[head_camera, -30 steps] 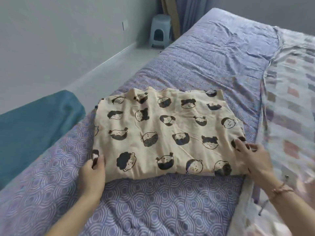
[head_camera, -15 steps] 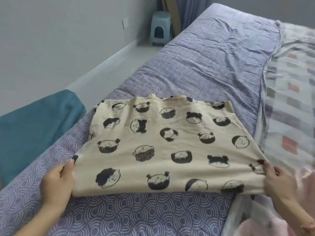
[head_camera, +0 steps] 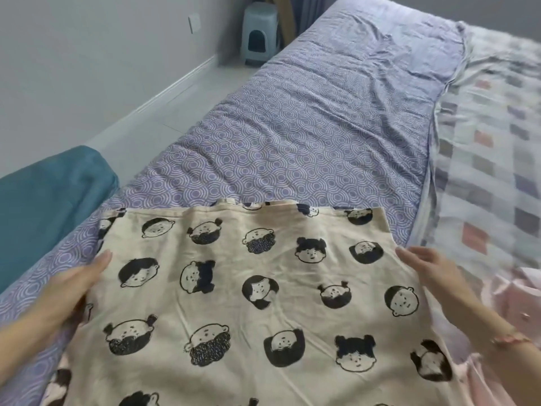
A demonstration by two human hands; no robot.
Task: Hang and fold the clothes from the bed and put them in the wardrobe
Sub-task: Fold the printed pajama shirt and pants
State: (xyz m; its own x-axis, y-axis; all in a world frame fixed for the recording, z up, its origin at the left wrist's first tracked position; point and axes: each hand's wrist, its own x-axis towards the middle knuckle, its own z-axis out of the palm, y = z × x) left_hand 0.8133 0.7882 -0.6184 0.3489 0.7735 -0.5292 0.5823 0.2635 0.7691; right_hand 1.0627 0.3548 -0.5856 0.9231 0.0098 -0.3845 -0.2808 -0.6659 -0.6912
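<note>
A folded cream garment (head_camera: 257, 303) printed with black cartoon faces fills the near part of the view, raised toward me above the purple patterned bed sheet (head_camera: 307, 136). My left hand (head_camera: 73, 285) holds its left edge, thumb on top, the other fingers hidden under the cloth. On the opposite edge my right hand (head_camera: 433, 271) holds the garment, a thin bracelet on that wrist. The garment's near end runs out of the frame at the bottom. No wardrobe is in view.
A pink garment (head_camera: 515, 300) lies on the bed by my right forearm, on a pale checked blanket (head_camera: 491, 136). A teal cushion or cover (head_camera: 44, 200) sits at the left. A grey plastic stool (head_camera: 259, 36) stands on the floor by the far wall.
The folded garment has come up off the sheet and much nearer to me. Both hands slid from its near corners to its side edges.
</note>
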